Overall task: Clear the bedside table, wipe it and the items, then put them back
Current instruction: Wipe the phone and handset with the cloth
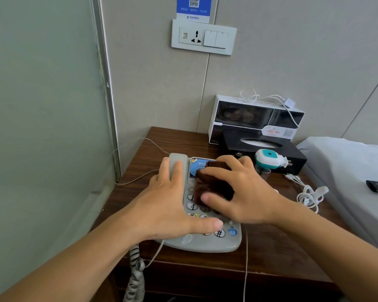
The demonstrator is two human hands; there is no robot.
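The right hand (238,188) grips a brown cloth (212,186), fingers curled over it, pressing it onto the phone (205,243) keypad. Just left of it, the left hand (172,203) lies flat on the handset (177,159), fingers straight, on the bedside table (177,138).

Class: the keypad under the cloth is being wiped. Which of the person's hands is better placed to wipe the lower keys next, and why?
The right hand: it already grips the brown cloth on the telephone keypad. The left hand lies flat on the handset, steadying it.
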